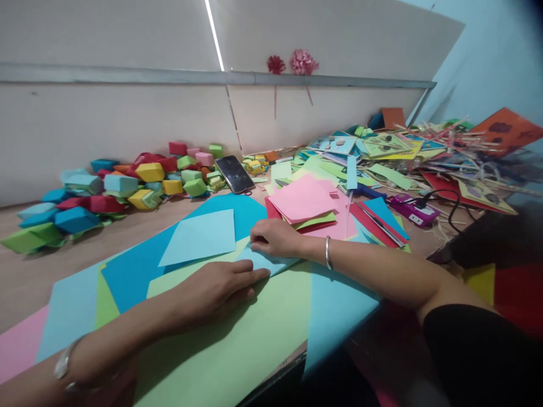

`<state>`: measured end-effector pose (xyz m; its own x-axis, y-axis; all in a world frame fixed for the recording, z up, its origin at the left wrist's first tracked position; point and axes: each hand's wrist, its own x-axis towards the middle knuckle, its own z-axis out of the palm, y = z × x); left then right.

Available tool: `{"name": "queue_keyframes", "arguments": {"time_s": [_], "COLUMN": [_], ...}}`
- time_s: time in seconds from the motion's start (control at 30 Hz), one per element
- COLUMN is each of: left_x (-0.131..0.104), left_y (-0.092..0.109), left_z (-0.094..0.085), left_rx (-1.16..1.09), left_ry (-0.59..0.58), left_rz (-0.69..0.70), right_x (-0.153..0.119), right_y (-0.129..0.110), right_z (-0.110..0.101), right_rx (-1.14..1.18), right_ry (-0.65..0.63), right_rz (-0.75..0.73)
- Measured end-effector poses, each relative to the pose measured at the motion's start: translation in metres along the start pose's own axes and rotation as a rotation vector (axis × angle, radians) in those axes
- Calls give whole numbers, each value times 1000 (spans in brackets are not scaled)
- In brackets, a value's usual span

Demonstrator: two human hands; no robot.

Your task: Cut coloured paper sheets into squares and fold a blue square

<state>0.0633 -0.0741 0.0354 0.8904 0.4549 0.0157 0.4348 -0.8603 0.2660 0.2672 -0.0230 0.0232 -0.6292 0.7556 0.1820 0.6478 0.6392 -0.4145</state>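
A folded light blue sheet of paper [278, 265] lies beneath both my hands. My left hand [223, 285] rests with its fingers stretched along the near edge of that paper, fingertips pressing it down. Bent into a curled grip, my right hand [275, 237] bears on the far part of the same paper; its fingertips are partly hidden. Under them is a large pale green sheet [254, 339]. Just beyond my left hand sits a flat light blue square [203, 237] on a darker blue sheet [136, 277]. A stack of pink paper [301, 198] lies past my right hand.
Folded paper blocks [108, 186] in many colours are heaped at the back left, near a phone [235, 174]. Pens [384, 223] and a purple power strip [413, 210] lie right. Behind is a pile of cards and sticks [390, 144]. The table edge [275, 376] is near me.
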Motion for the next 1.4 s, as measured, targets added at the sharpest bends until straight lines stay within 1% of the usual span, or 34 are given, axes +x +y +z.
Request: {"name": "queue_keyframes", "arguments": {"time_s": [0.1,0.23,0.4,0.5,0.63,0.73,0.9,1.0,1.1,1.2,1.27,1.33,1.4], "left_x": [8,19,27,29,34,40,52,56,52,40,32,28,29], "left_y": [4,9,12,13,12,15,30,39,43,42,40,39,41], "left_z": [-3,0,10,15,19,20,16,16,22,30,35,36,36], "left_rx": [16,86,156,126,96,111,279,344,378,350,327,316,291], "left_ry": [-16,6,88,109,58,10,-112,-136,-100,-17,32,38,2], "left_rz": [-23,-23,103,114,52,-28,-157,-192,-177,-123,-115,-122,-129], "right_x": [1,2,3,3,3,3,5,5,5,4,4,4,4], "right_y": [0,1,1,1,2,3,6,6,4,2,1,0,-1], "right_z": [0,0,-2,-3,-3,-2,-1,-1,-2,-3,-3,-3,-1], "right_rx": [-9,12,33,37,42,38,47,57,48,32,30,34,38], "right_ry": [-15,-28,-43,-46,-45,-42,-37,-37,-39,-44,-53,-53,-42], "right_rz": [-5,-8,2,-4,-13,-11,-15,-15,0,9,8,28,66]}}
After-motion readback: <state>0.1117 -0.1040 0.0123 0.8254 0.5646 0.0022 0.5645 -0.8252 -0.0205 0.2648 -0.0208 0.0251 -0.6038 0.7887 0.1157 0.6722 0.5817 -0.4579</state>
